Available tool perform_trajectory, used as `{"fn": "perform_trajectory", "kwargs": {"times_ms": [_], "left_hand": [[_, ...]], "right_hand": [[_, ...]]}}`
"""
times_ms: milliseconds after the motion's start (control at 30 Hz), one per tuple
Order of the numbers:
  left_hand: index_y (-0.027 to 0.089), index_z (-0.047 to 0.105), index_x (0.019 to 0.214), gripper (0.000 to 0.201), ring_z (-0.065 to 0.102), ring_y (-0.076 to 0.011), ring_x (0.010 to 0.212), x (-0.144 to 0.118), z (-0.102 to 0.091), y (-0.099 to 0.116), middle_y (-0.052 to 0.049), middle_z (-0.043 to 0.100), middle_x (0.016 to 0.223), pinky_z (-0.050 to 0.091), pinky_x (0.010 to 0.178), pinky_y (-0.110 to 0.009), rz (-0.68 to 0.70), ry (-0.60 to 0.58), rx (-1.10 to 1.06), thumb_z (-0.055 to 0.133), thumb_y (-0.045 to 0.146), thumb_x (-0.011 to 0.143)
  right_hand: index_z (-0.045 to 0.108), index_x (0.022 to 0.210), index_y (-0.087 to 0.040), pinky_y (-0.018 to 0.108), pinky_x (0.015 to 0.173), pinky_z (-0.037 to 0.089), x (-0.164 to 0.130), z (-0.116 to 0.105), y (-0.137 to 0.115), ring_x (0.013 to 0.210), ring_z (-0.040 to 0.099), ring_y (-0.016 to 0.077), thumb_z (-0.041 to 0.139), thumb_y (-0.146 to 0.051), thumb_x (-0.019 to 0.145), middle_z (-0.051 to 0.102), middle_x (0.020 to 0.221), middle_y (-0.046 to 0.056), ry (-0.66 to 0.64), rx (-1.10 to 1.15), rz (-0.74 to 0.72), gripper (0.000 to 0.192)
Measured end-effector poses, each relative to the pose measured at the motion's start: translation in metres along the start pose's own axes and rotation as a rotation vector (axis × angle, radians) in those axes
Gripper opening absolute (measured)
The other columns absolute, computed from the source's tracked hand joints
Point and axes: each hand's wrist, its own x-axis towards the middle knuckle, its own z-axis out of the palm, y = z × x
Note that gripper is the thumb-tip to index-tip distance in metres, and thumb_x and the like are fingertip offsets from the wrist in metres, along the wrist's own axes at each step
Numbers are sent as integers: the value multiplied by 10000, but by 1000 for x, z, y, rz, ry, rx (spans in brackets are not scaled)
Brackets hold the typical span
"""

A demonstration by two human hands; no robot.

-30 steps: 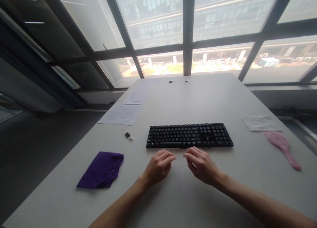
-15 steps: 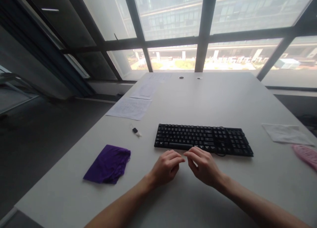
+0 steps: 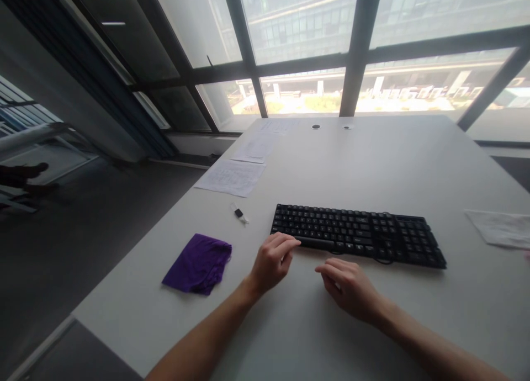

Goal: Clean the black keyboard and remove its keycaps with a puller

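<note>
A black keyboard (image 3: 360, 232) lies on the white table in front of me. My left hand (image 3: 274, 259) is at its near left edge, fingers bent and thumb stretched toward the space bar; whether it presses a key is hidden. Below the keyboard's near edge, my right hand (image 3: 350, 287) hovers or rests palm down. Its fingers are loosely curled with a small gap by the thumb. No object shows in either hand. Left of my left hand lies a folded purple cloth (image 3: 196, 264).
A small black-and-white item with a loop (image 3: 239, 213) lies beyond the purple cloth. Printed papers (image 3: 232, 176) line the table's left edge. At the right is a white cloth (image 3: 501, 228). Large windows stand behind the table (image 3: 372, 165).
My hands have moved apart: the left went up and left to the keyboard's edge, the right back toward me. The view has turned leftward. The keyboard stays in place.
</note>
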Motion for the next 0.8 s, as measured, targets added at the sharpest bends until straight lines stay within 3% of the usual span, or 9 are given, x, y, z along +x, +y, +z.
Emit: {"fn": "perform_trajectory", "kwargs": {"times_ms": [133, 267, 400, 500, 667, 800], "left_hand": [[212, 675, 1123, 303, 638, -223, 1013, 5, -18, -21, -73, 702, 1042, 528, 935, -404, -144, 112, 161, 472, 89, 933], [174, 693, 1084, 231, 604, -305, 1125, 4, -33, -66, -133, 681, 1151, 493, 1012, -496, -314, 189, 459, 546, 168, 906], [141, 666, 1175, 306, 536, -341, 1274, -7, -32, -103, -174, 628, 1298, 430, 1096, -538, -428, 157, 573, 584, 254, 903], [153, 694, 1075, 233, 584, -300, 1219, -9, -31, -106, -160, 660, 1243, 449, 1078, -481, -467, 73, 552, 546, 257, 928], [181, 685, 833, 140, 670, -233, 864, -2, -36, -91, -96, 695, 926, 539, 832, -348, -561, 31, 533, 577, 226, 911], [182, 691, 943, 103, 660, -223, 845, 0, -38, -90, -83, 657, 944, 542, 801, -337, -535, 64, 535, 632, 171, 859]], "right_hand": [[662, 1023, -193, 277, 652, 442, 0, -2, -1, 720, 617, 169, 436, -119, 970, 660, 791, 45, 10, 23, 4, 243], [665, 1014, -193, 273, 656, 453, -1, -3, -1, 724, 628, 167, 431, -110, 966, 669, 796, 50, 31, 33, -8, 253], [668, 1008, -192, 271, 643, 442, -1, -1, 0, 699, 611, 164, 444, -108, 957, 663, 781, 44, 21, 25, -7, 245], [671, 1015, -191, 272, 656, 443, -1, -1, 0, 713, 613, 164, 440, -111, 961, 666, 794, 46, 9, 32, 5, 251], [679, 1020, -184, 273, 670, 454, -1, -1, 0, 729, 624, 167, 438, -110, 960, 674, 808, 52, 2, 45, 19, 260], [683, 1005, -187, 269, 650, 450, -1, -1, 0, 707, 622, 165, 444, -103, 951, 675, 794, 48, 13, 34, 14, 259]]}}
